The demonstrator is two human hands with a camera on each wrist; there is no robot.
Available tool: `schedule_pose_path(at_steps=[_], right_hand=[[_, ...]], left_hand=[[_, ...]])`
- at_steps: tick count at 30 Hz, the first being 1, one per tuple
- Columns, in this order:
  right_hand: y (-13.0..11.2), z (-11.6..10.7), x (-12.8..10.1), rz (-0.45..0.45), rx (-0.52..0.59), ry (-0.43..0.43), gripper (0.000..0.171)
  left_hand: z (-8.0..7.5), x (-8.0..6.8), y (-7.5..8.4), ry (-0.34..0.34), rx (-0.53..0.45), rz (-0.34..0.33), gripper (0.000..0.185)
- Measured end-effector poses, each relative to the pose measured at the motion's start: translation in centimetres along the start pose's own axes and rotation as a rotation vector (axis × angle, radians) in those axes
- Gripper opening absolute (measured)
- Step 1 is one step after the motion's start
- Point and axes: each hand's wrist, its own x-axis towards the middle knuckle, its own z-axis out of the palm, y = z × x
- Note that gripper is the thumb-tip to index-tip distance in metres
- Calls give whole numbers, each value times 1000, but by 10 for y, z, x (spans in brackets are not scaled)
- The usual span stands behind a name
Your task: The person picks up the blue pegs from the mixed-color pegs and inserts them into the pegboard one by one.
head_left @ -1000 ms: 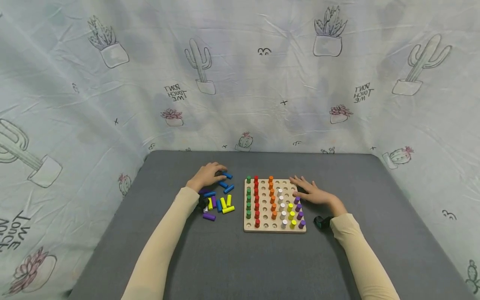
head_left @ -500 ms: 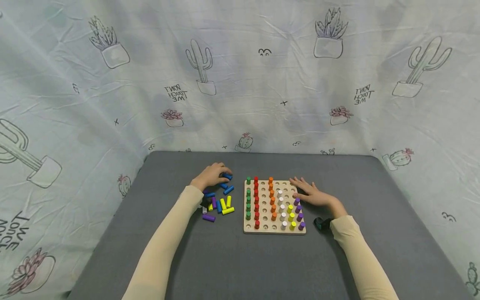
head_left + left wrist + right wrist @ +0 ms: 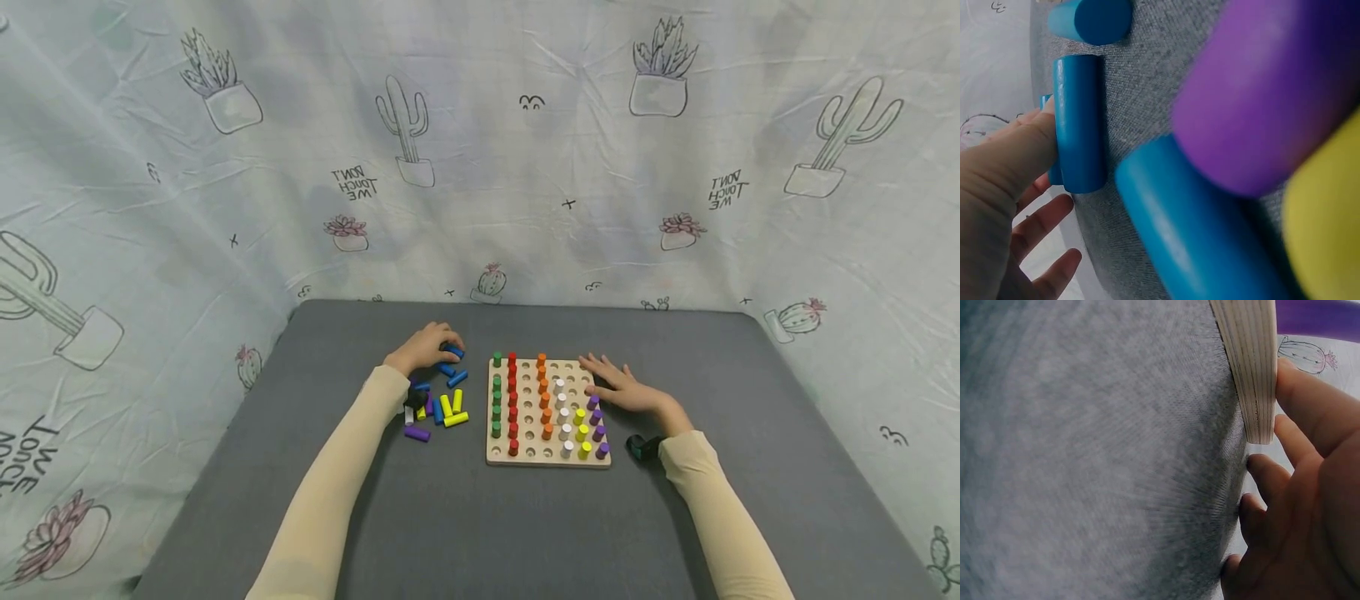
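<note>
In the head view my left hand (image 3: 427,346) is at the far end of a loose pile of coloured pegs. Its thumb and fingers pinch a blue peg (image 3: 454,352), which the left wrist view shows partly hidden behind a nearer blue peg (image 3: 1079,125). My right hand (image 3: 626,390) lies with fingers spread at the right edge of a wooden pegboard (image 3: 540,463), touching its far corner. Rows of green, red, orange, white, yellow and purple pegs stand upright in the board, with bare holes between some of them.
Left of the board lie loose yellow pegs (image 3: 456,419), a purple peg (image 3: 417,433), a white peg (image 3: 408,415) and several blue ones. A grey cloth covers the table (image 3: 480,533). Behind hangs a cactus-print curtain (image 3: 480,167).
My left hand has shifted slightly right and its fingers have closed over the far blue peg. My right hand has stayed at the board.
</note>
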Motion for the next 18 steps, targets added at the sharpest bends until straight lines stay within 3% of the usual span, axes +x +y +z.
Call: schedule_pose_path(at_steps=[7, 18], right_hand=[[-3, -1, 4, 98, -55, -16, 62], [-4, -3, 3, 112, -59, -16, 61]], left_hand=[[-1, 0, 0, 6, 17, -9, 18], [-7, -2, 1, 57, -38, 22, 22]])
